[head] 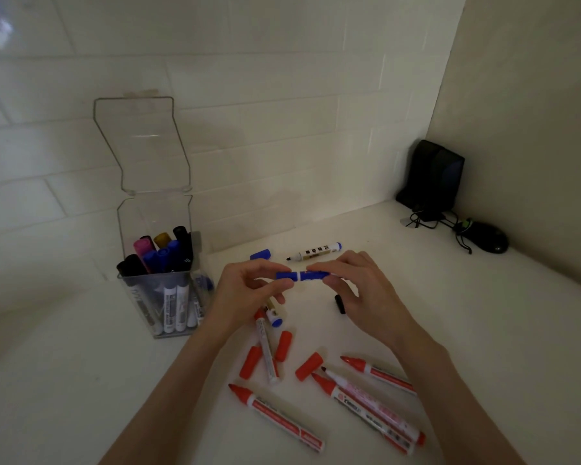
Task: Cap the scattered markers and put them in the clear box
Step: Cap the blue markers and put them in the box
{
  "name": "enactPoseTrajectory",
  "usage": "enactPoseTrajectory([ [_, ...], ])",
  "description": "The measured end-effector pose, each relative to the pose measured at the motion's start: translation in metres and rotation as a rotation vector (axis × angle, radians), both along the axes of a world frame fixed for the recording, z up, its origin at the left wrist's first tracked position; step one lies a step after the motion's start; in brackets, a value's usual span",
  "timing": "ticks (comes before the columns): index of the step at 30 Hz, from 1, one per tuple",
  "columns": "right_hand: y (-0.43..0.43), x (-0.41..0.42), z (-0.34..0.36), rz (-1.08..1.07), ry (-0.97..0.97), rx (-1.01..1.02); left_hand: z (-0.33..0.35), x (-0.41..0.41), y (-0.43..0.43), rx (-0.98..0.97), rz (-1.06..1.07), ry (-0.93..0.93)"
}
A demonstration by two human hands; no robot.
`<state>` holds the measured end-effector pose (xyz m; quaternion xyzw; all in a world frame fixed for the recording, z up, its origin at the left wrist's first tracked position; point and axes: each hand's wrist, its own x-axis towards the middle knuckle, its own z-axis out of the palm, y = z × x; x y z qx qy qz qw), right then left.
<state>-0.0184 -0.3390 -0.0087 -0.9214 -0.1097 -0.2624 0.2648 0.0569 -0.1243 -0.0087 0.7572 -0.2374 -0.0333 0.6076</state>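
Above the white desk, my left hand pinches a blue cap and my right hand grips a blue marker; cap and marker meet end to end, level. The clear box stands open at the left with several capped markers upright inside. An uncapped white marker with a blue end and a loose blue cap lie behind my hands. Several uncapped red markers and red caps lie scattered near me. A black cap lies under my right hand.
The box's hinged lid stands up against the tiled wall. A black speaker with cables and a black mouse sit in the far right corner. Another marker with a blue end lies partly under my left hand.
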Motion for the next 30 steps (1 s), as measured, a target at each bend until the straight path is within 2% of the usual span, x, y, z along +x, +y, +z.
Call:
enactPoseTrajectory([
  [4,0.0,-0.002,0.003,0.02,0.059,0.043,0.003,-0.003,0.001,-0.016,-0.007,-0.03],
  [6,0.0,-0.004,0.005,0.036,0.077,0.087,0.005,-0.004,-0.001,-0.051,-0.001,0.031],
  [9,0.004,-0.006,0.009,0.073,0.108,0.133,0.009,-0.003,-0.009,-0.149,0.008,0.239],
  [14,0.023,-0.006,0.005,0.129,0.154,0.101,0.013,-0.007,-0.023,-0.557,-0.113,0.608],
  [16,0.03,-0.006,0.002,0.123,0.119,0.047,0.012,-0.009,-0.024,-0.643,-0.14,0.669],
  [25,0.048,0.001,-0.007,0.075,-0.05,-0.047,0.007,-0.01,-0.018,-0.597,-0.119,0.602],
  [28,0.041,-0.002,0.0,0.121,0.033,0.005,0.009,-0.015,-0.022,-0.515,-0.094,0.56],
  [30,0.034,-0.003,0.003,0.12,0.123,0.12,0.017,-0.019,-0.024,-0.423,-0.028,0.472],
])
